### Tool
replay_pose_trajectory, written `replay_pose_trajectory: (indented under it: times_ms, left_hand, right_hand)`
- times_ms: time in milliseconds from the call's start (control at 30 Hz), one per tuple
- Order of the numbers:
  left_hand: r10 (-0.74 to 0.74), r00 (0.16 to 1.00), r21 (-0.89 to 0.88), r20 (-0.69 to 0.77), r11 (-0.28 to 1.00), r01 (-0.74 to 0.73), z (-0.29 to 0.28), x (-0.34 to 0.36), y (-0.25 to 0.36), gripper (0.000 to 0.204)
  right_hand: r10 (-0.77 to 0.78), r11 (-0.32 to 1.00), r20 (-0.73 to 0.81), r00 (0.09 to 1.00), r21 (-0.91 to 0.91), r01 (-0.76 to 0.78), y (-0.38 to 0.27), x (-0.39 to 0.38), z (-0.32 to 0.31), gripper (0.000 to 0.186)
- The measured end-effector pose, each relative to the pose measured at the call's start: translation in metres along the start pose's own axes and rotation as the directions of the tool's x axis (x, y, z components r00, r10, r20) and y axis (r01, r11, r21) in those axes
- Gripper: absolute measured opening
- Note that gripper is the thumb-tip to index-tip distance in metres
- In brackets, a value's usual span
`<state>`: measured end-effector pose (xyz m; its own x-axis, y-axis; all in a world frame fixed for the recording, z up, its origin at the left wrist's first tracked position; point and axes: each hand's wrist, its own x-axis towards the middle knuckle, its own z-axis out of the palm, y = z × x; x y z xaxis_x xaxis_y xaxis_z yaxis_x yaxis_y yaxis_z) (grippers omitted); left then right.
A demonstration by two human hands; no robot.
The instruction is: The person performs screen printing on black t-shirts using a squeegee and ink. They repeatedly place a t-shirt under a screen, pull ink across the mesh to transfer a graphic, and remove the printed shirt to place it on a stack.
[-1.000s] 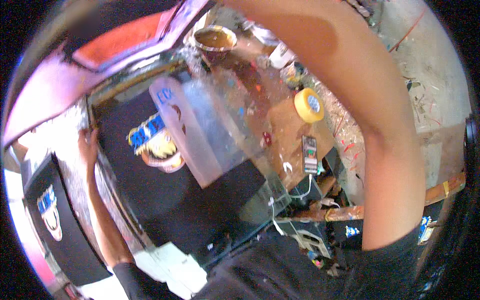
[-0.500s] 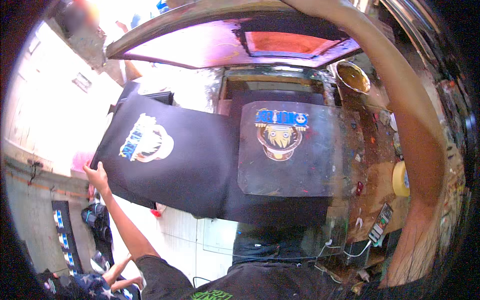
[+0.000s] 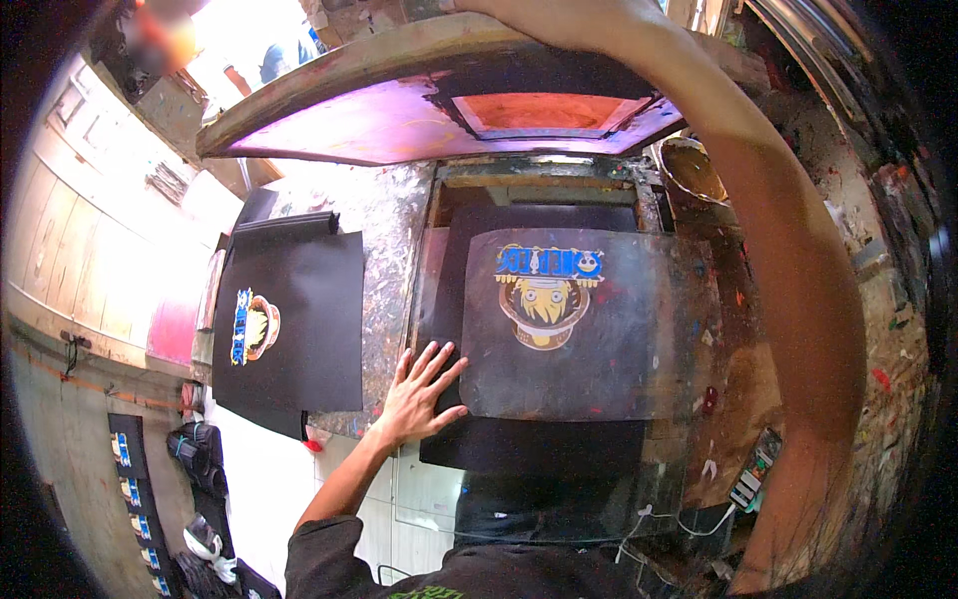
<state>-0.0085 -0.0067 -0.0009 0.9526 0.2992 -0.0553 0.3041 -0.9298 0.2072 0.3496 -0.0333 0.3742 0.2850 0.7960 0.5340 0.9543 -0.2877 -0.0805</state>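
My left hand [image 3: 421, 397] is open with fingers spread, lying at the left edge of a clear plastic sheet [image 3: 639, 374]. Through or on that sheet shows a cartoon head in a hat with blue lettering above it. Beneath lies a black sheet [image 3: 529, 444], jutting out toward me. At the top edge, my right hand [image 3: 559, 22] grips the upper rim of a raised, tilted screen-printing frame [image 3: 329, 90]; its fingertips are mostly hidden. The frame's mesh has an orange-red window. A black sheet with the same print [image 3: 314, 319] rests at the left, away from my hands.
A tub of brownish paint [image 3: 694, 168] stands behind the board at right. On the right lies a small device with a white cable [image 3: 755, 469]. A strip of printed black pieces [image 3: 135, 499] and dark bundles [image 3: 198, 454] are at lower left. A person [image 3: 165, 40] appears far left.
My left hand has let go of the printed black sheet, which now lies flat at the left, and has moved right to the clear sheet. The frame sits slightly lower and further left in view.
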Motion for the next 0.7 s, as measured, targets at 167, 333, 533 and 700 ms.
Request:
replay_pose_trajectory:
  times_ms: [167, 333, 533, 700]
  left_hand:
    - [-0.027, 0.999, 0.006, -0.023, 1.0, 0.027, 0.004, 0.001, 0.006, 0.083]
    - [-0.032, 0.999, -0.062, -0.015, 0.998, 0.031, 0.004, -0.01, 0.012, 0.083]
    - [-0.02, 1.0, -0.043, -0.015, 0.999, 0.019, -0.003, 0.005, 0.005, 0.081]
    - [-0.014, 1.0, -0.049, -0.006, 0.999, 0.013, -0.003, 0.003, 0.001, 0.079]
  right_hand:
    - [-0.118, 0.988, -0.059, 0.991, 0.088, 0.123, 0.021, 0.022, 0.013, 0.068]
    - [-0.054, 0.988, 0.067, 0.996, 0.148, 0.044, 0.021, 0.03, 0.01, 0.07]
    - [-0.215, 0.976, 0.129, 0.968, 0.07, 0.207, 0.038, 0.055, 0.024, 0.069]
    - [-0.141, 0.99, 0.047, 0.989, 0.035, 0.14, 0.034, 0.046, 0.021, 0.07]
